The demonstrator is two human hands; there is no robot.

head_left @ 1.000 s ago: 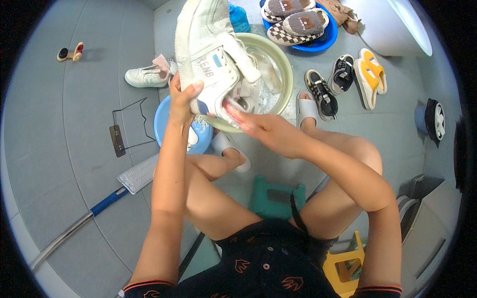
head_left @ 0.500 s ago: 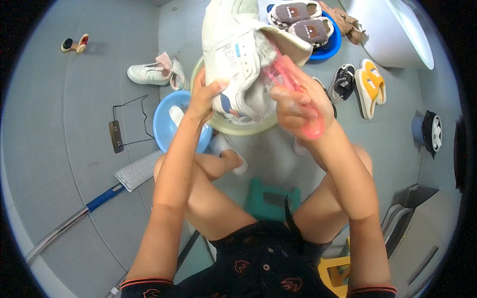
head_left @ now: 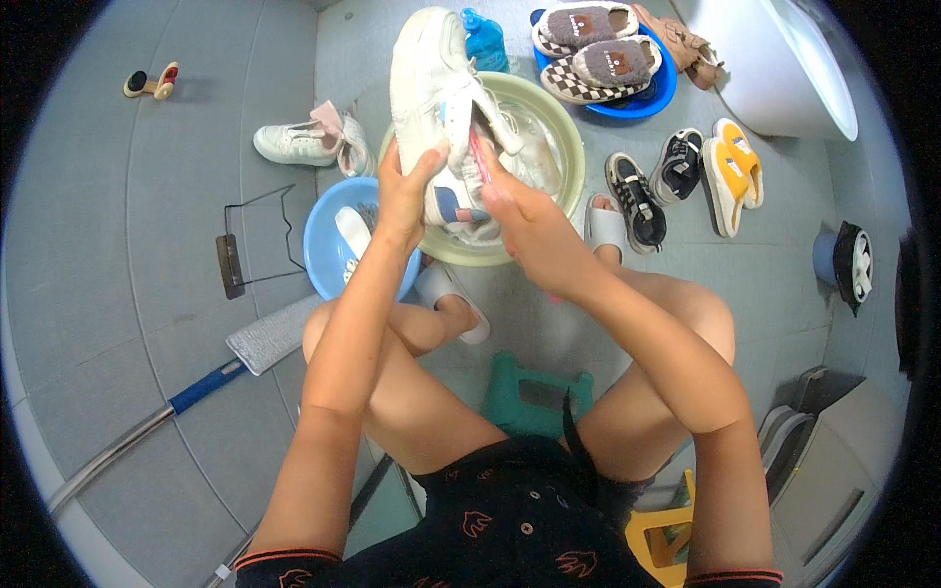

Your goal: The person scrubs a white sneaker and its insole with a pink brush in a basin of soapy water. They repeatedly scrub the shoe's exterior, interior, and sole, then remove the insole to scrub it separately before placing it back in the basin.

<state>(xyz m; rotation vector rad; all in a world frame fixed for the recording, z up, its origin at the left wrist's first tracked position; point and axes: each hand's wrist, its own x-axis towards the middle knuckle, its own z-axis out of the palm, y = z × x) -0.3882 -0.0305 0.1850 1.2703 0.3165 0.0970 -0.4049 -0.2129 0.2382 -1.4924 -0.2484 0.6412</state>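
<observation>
A wet white sneaker (head_left: 423,88) with a dark blue patch is tilted over a pale yellow-green basin (head_left: 571,157). My left hand (head_left: 402,191) grips the shoe along its left side. In my right hand (head_left: 529,220) is a pink brush (head_left: 479,162); its front end reaches into the shoe's opening, so the bristles are hidden. Most of the brush handle is covered by my fingers. Soapy water (head_left: 544,162) shows in the basin below the shoe.
Left of the basin stand a light blue basin (head_left: 314,240) and white sneakers (head_left: 294,144). A blue bottle (head_left: 484,41) is behind. To the right are slippers in a blue tub (head_left: 667,88), black shoes (head_left: 637,201) and yellow slippers (head_left: 723,181). A mop (head_left: 270,338) lies left.
The sneaker has turned more upright and shifted slightly left. My right hand has moved down and left, taking the brush deeper into the shoe's opening. The blue bottle and black shoe now show.
</observation>
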